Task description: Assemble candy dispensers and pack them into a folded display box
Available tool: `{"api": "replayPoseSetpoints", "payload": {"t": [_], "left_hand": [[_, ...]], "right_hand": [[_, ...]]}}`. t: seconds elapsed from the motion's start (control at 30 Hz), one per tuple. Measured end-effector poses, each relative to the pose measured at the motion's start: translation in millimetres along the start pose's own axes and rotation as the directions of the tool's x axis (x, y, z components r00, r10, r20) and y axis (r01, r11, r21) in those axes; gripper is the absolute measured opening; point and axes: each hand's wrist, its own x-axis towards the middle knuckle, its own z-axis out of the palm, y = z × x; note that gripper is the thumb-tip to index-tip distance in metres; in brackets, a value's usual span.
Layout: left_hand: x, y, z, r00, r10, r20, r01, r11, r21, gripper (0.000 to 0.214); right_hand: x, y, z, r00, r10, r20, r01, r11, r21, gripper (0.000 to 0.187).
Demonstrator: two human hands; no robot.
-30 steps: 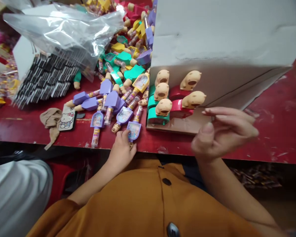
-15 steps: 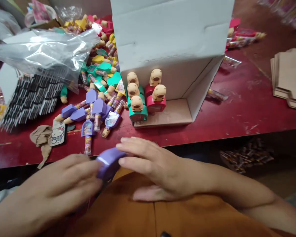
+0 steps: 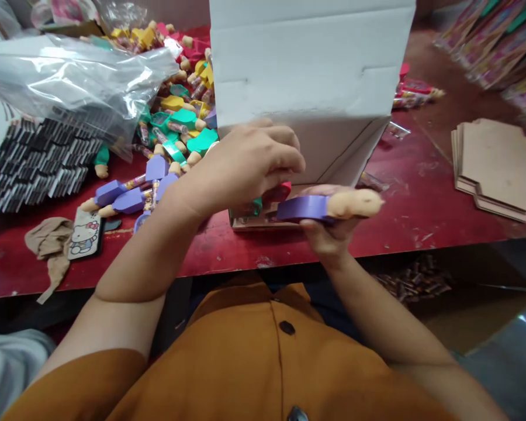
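Observation:
My right hand [image 3: 333, 228] grips a purple plastic toy case with a beige animal head [image 3: 307, 207], held sideways at the front of the open white cardboard box [image 3: 311, 64]. The head points right, and fingers wrap it from behind and below. Reaching over the left part of the box, my left hand [image 3: 263, 155] has its fingers curled; what lies under them is hidden. Below that hand show parts of a green toy [image 3: 252, 207] and a red toy [image 3: 280, 192] standing in the box. Their heads are covered by my left hand.
Left of the box lie loose purple toys [image 3: 129, 200] and a pile of green ones [image 3: 204, 140]. Farther left are a phone [image 3: 85, 234], a beige cloth [image 3: 52, 237] and stacked dark packets [image 3: 44, 158]. Flat cardboard pieces [image 3: 499, 158] lie right. An open carton [image 3: 477, 292] stands below the table edge.
Both hands have moved forward from in front of my body to the box. The purple toy has gone from between both hands to my right hand alone. My left hand now covers the boxed toys.

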Motion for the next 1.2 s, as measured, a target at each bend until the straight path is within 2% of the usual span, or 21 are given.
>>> {"api": "replayPoseSetpoints", "payload": {"t": [0.07,0.2,0.3,0.4,0.5,0.57,0.63,0.7,0.73,0.77,0.8,0.87,0.9,0.97,1.07,1.13,1.2], "left_hand": [[4.8,-0.9,5.8,0.998,-0.065,0.003,0.065,0.998,0.015,0.021],[0.2,0.4,12.1,0.989,-0.142,-0.046,0.147,0.982,0.119,0.026],[-3.6,1.3,10.1,0.975,-0.195,-0.104,0.197,0.98,0.006,0.035],[-6.2,0.5,7.3,0.966,-0.201,-0.164,0.163,0.962,-0.219,0.041],[-7.5,-5.5,7.4,0.967,-0.193,-0.166,0.141,0.948,-0.285,0.037],[-8.0,-10.0,7.4,0.975,-0.158,-0.158,0.119,0.966,-0.228,0.032],[-8.9,-11.6,5.9,0.98,-0.12,-0.158,0.093,0.981,-0.168,0.031],[-9.6,-9.7,3.4,0.982,-0.097,-0.162,0.076,0.989,-0.131,0.031],[-9.4,-7.9,2.6,0.982,-0.09,-0.168,0.071,0.991,-0.116,0.029],[-8.8,-6.0,2.4,0.98,-0.087,-0.18,0.07,0.993,-0.098,0.029],[-7.6,-4.5,3.2,0.976,-0.084,-0.203,0.07,0.995,-0.076,0.03],[-4.4,-3.3,7.4,0.967,-0.073,-0.245,0.068,0.997,-0.027,0.037],[-2.8,-3.6,10.2,0.965,-0.064,-0.254,0.067,0.998,0.005,0.042],[-0.6,-4.4,14.9,0.971,-0.042,-0.236,0.064,0.994,0.084,0.048],[-0.3,0.9,15.4,0.982,-0.111,-0.15,0.141,0.969,0.204,0.048],[-0.3,8.8,12.7,0.977,-0.187,-0.102,0.208,0.94,0.27,0.051],[0.7,16.0,10.5,0.97,-0.23,-0.074,0.241,0.917,0.318,0.054]], "right_hand": [[2.3,0.7,3.5,0.999,-0.052,-0.011,0.052,0.998,0.021,0.04],[12.1,-3.9,10.0,0.992,-0.021,0.123,0.019,1.0,0.016,0.031],[13.6,-6.4,21.3,0.977,-0.025,0.211,0.047,0.994,-0.1,0.029],[6.0,-9.0,35.7,0.987,-0.028,0.159,0.065,0.97,-0.236,0.033],[1.7,-10.4,40.8,0.999,-0.036,0.032,0.044,0.94,-0.339,0.043],[5.4,-7.6,29.1,0.998,-0.063,-0.024,0.05,0.936,-0.348,0.043],[14.2,3.8,3.3,0.988,-0.107,-0.114,0.064,0.942,-0.329,0.036],[26.6,27.9,-29.2,0.963,-0.087,-0.253,-0.007,0.937,-0.348,0.023],[33.3,44.2,-44.3,0.951,-0.033,-0.308,-0.089,0.922,-0.376,0.018],[39.7,62.1,-56.8,0.946,0.075,-0.314,-0.212,0.879,-0.427,0.015],[45.2,80.1,-66.0,0.942,0.212,-0.259,-0.316,0.816,-0.483,0.017],[52.1,111.7,-74.9,0.902,0.41,-0.133,-0.409,0.717,-0.565,0.031],[53.1,123.2,-76.0,0.883,0.46,-0.09,-0.421,0.695,-0.583,0.036],[51.3,134.7,-77.1,0.871,0.485,-0.08,-0.437,0.689,-0.578,0.036],[44.2,120.8,-90.9,0.851,0.504,-0.148,-0.497,0.681,-0.537,0.037],[41.7,94.3,-111.1,0.843,0.491,-0.219,-0.531,0.698,-0.481,0.043],[44.3,60.6,-132.7,0.854,0.44,-0.278,-0.519,0.76,-0.39,0.039]]}}
